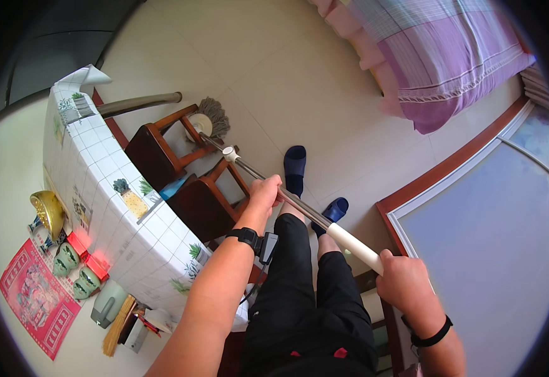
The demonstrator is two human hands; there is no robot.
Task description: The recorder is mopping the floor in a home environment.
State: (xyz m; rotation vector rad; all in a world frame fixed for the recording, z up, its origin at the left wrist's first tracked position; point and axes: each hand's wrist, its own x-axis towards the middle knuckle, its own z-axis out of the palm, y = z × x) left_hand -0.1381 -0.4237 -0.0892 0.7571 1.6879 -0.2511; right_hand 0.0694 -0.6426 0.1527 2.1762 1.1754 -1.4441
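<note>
A mop pole [307,209] of shiny metal with a white grip runs diagonally across the view. My left hand [266,192] is wrapped around its metal middle, just below a white collar [229,153]. My right hand [404,278] grasps the end of the white grip [354,246]. At the far end, the grey string mop head [215,118] with its pale round plate [200,126] lies on the tiled floor beside the wooden stools. Part of the mop head is hidden behind a stool's legs.
Two dark wooden stools [151,155] stand against a table with a printed cloth [128,202]. A metal tube [140,103] juts out past the cloth. A bed with purple covers [444,66] is at upper right. A wood-framed panel [472,212] lies to the right. Blue slippers [295,160] are on my feet.
</note>
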